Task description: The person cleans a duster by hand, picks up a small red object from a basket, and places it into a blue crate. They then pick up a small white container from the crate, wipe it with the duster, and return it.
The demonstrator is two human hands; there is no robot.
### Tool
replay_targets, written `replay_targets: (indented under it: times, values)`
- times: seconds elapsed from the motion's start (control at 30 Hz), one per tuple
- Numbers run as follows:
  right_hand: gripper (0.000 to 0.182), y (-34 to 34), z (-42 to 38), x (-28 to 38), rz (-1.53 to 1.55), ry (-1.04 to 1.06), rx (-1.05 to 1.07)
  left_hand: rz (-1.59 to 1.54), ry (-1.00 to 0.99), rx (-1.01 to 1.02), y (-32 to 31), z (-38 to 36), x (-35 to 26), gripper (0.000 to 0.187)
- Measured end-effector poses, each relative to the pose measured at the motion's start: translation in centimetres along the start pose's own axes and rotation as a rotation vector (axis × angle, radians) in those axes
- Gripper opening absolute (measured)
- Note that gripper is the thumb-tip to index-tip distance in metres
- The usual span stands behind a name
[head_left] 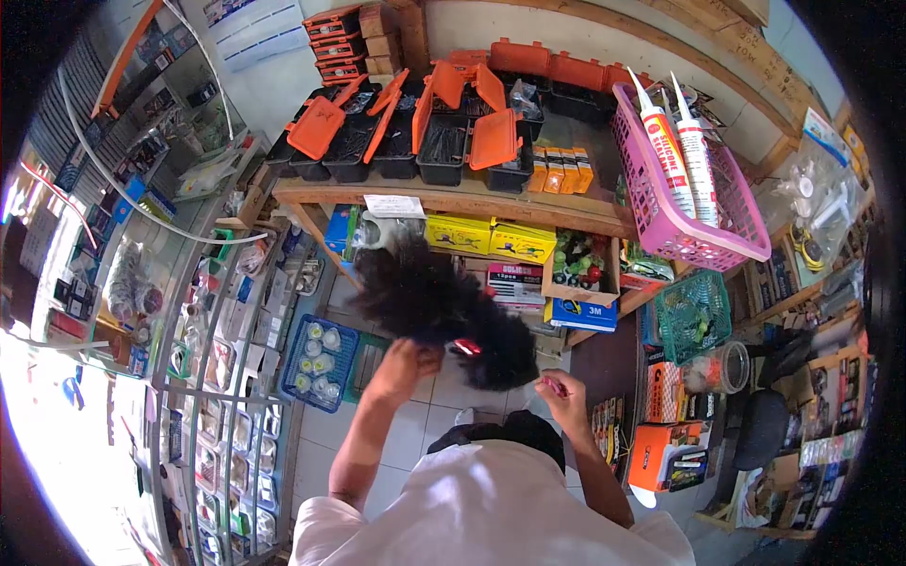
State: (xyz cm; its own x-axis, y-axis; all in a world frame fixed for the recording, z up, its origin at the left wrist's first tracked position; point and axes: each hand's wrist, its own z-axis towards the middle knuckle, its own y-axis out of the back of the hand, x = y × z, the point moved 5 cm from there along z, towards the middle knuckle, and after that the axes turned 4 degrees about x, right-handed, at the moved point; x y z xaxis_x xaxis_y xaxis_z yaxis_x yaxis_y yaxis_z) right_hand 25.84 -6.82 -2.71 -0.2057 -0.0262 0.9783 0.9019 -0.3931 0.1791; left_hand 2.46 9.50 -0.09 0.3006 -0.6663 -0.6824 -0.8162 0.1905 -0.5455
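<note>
White shirt [491,505] | left fingers [427,360] curled beside black fluffy duster [429,292], grip unclear | right fingers [567,386] pinching reddish piece [555,385]

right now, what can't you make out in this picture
Head view:
Black fluffy bundle: blurred, strands indistinct.
Left hand: its grip is lost against the bundle.
Reddish item at the right hand: too small, partly finger-covered.
White card: print too small.
Far left: washed out by glare.

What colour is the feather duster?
The feather duster looks black; the head view shows it.
</note>
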Motion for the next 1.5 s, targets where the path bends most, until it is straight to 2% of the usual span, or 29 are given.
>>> replay_targets:
  times: [0.1, 0.2, 0.23, 0.3, 0.33, 0.4, 0.43, 0.5, 0.53, 0.6, 0.63, 0.67, 0.73, 0.77, 0.83, 0.87, 0.93, 1.0, 1.07, 1.1, 1.13, 1.2, 1.23, 1.27, 1.33, 1.37, 1.43, 1.47, 1.5]
  values:
    - [0.015, 0.7, -1.1, -3.5, 0.084, -0.117, 0.122, 0.049, -0.215, 0.354, 0.6, 0.0, -3.5, 0.022]
    - [0.021, 0.9, -1.5, -4.6, 0.131, -0.193, 0.259, -0.033, -0.194, 0.460, 1.9, 0.5, -3.5, 0.022]
    - [0.022, 0.6, -1.4, -3.5, 0.137, -0.208, 0.259, -0.033, -0.194, 0.457, 2.2, 0.8, -2.8, 0.022]
    - [0.026, 0.2, -0.9, -1.3, 0.145, -0.226, 0.254, 0.537, -0.169, 0.123, 3.8, 1.3, 0.1, 0.024]
    - [0.029, -0.4, -0.6, -0.3, 0.176, -0.248, 0.323, 0.541, -0.166, 0.128, 4.0, 1.2, 1.8, 0.024]
    - [0.033, -0.8, 0.2, 0.6, 0.208, -0.270, 0.381, 0.546, -0.206, 0.340, 3.3, 0.4, 5.6, 0.047]
    - [0.037, -1.4, 0.5, 0.9, 0.270, -0.272, 0.492, 0.550, -0.202, 0.349, 2.7, 0.4, 7.2, 0.047]
    - [0.041, -1.9, 0.9, 1.3, 0.335, -0.274, 0.589, 0.391, -0.449, 0.478, 1.2, 0.0, 8.4, 0.051]
    - [0.043, -2.3, 0.9, 1.3, 0.342, -0.267, 0.662, 0.393, -0.439, 0.488, 1.6, 0.6, 7.9, 0.051]
    - [0.045, -2.9, 0.8, 0.9, 0.349, -0.266, 0.724, 1.141, -1.151, 0.711, 0.7, -0.6, 6.1, 0.058]
    - [0.047, -3.2, 0.7, 0.3, 0.398, -0.330, 0.725, 0.773, -0.586, 0.552, 0.8, 0.2, 6.2, 0.036]
    - [0.050, -3.4, 0.5, -0.3, 0.448, -0.395, 0.730, 0.771, -0.578, 0.556, 0.4, -0.2, 5.5, 0.036]
    - [0.050, -3.5, 0.1, -1.2, 0.532, -0.446, 0.748, 0.289, 0.035, 0.268, 2.1, 1.2, 4.9, 0.027]
    - [0.050, -3.6, -0.2, -1.7, 0.542, -0.441, 0.727, 0.288, 0.039, 0.264, 1.9, 1.1, 3.5, 0.027]
    - [0.051, -3.6, -0.6, -2.9, 0.552, -0.437, 0.711, -0.233, 0.000, 0.504, 0.2, 0.5, 0.1, 0.018]
    - [0.050, -3.5, -0.9, -3.4, 0.488, -0.379, 0.698, -0.234, -0.001, 0.499, -0.2, 0.0, -0.9, 0.018]
    - [0.049, -3.5, -1.2, -3.4, 0.424, -0.320, 0.689, 0.096, -0.189, 0.232, 0.7, -0.6, -3.1, 0.029]
    - [0.034, -3.3, -1.0, -3.2, 0.421, -0.283, 0.572, -0.030, -0.213, 0.295, 1.9, -0.3, -2.2, 0.024]
    - [0.025, -3.2, -0.6, -3.7, 0.389, -0.250, 0.476, 0.585, -0.408, 0.214, 3.0, 0.3, -0.6, 0.015]
    - [0.017, -3.0, -0.4, -3.8, 0.357, -0.223, 0.374, 0.291, -0.010, 0.093, 2.8, -0.3, 0.7, 0.022]
    - [0.017, -3.2, -0.3, -3.5, 0.360, -0.223, 0.372, 0.294, -0.008, 0.093, 2.6, -0.3, 1.8, 0.022]
    - [0.014, -2.8, 0.3, -2.5, 0.352, -0.147, 0.237, 0.162, -0.254, 0.525, 1.6, -0.3, 4.2, 0.034]
    - [0.014, -2.9, 0.5, -1.9, 0.351, -0.147, 0.232, 0.113, -0.211, 0.652, 2.9, 1.1, 6.0, 0.035]
    - [0.014, -2.7, 0.7, -1.0, 0.307, -0.112, 0.172, 0.113, -0.208, 0.657, 3.4, 1.7, 6.3, 0.035]
    - [0.015, -2.4, 0.7, -0.5, 0.263, -0.075, 0.111, 0.612, -0.388, 0.561, 3.0, 1.7, 5.3, 0.037]
    - [0.015, -2.2, 0.6, -0.3, 0.175, -0.048, 0.084, 0.610, -0.388, 0.561, 2.8, 1.5, 5.0, 0.037]
    - [0.015, -2.1, 0.6, -0.3, 0.088, -0.016, 0.063, 0.264, -0.066, 0.195, 1.4, 0.7, 2.1, 0.027]
    - [0.016, -1.8, 0.4, -0.1, 0.036, 0.060, 0.040, 0.262, -0.070, 0.192, 2.0, 1.0, 1.0, 0.027]
    - [0.017, -1.6, 0.2, 0.0, -0.017, 0.136, 0.016, 0.162, -0.102, 0.369, 2.3, 1.0, -0.6, 0.022]
